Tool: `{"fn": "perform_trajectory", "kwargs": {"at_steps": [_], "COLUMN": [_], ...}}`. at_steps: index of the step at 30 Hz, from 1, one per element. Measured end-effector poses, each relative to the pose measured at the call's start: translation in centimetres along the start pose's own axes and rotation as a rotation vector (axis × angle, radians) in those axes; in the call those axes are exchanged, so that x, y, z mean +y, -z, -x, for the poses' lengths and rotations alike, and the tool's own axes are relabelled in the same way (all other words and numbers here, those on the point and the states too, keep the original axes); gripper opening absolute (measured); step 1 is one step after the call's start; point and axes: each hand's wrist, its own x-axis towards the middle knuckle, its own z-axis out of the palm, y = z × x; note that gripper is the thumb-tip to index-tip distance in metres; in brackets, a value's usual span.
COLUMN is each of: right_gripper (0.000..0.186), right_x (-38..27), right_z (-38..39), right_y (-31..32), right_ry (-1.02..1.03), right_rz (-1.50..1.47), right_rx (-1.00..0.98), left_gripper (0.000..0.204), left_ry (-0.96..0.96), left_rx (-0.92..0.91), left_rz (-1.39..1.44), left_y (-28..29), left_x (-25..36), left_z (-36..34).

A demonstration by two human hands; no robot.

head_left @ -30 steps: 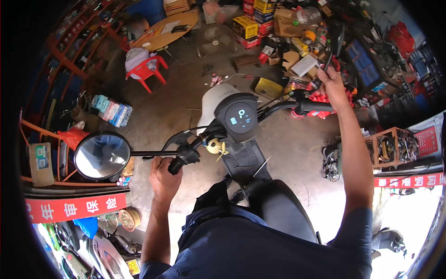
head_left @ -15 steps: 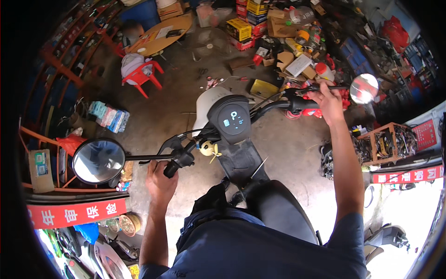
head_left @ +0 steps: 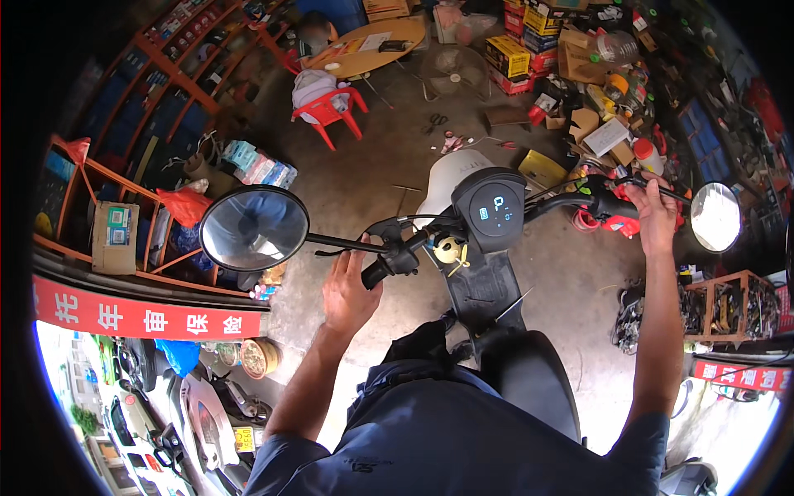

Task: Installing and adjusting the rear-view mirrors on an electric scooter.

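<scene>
In front of me is an electric scooter with a lit round display [head_left: 496,207] and a pale front panel [head_left: 455,169]. My left hand [head_left: 351,289] is beside the black left handlebar grip [head_left: 376,275], its fingers reaching up to the brake lever just under the mirror stem. The grip's end shows bare next to the thumb. My right hand [head_left: 653,215] is at the right handlebar end, fingers curled over the brake lever there. Beside the hands are the left mirror [head_left: 254,227] and right mirror [head_left: 715,217]. A yellow toy [head_left: 448,250] hangs below the display.
A red plastic chair [head_left: 329,116] stands by a round wooden table [head_left: 372,51], where a person [head_left: 314,33] is. Stacked boxes [head_left: 507,58] and loose cartons crowd the far right. Orange shelving [head_left: 165,62] runs along the left. Several parked scooters [head_left: 203,422] stand outside, lower left.
The view has swung left, so the scooter and both hands appear farther right. The fingers of my left hand show higher beside the lever. My right hand stays at its handlebar end.
</scene>
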Motion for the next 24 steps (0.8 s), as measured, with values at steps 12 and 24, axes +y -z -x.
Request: {"fn": "perform_trajectory", "kwargs": {"at_steps": [12, 24], "right_gripper": [0.02, 0.014], "right_x": [-0.4, -4.4], "right_z": [0.2, -0.8], "right_y": [-1.1, -3.5], "right_ry": [0.097, 0.862], "right_rz": [0.283, 1.533], "right_rx": [-0.009, -0.377], "left_gripper": [0.086, 0.089], "left_ry": [0.021, -0.005], "left_rx": [0.013, 0.021], "left_rz": [0.083, 0.067], "left_y": [-0.3, -0.6], "left_x": [-0.3, -0.2], "left_z": [-0.2, -0.2]}}
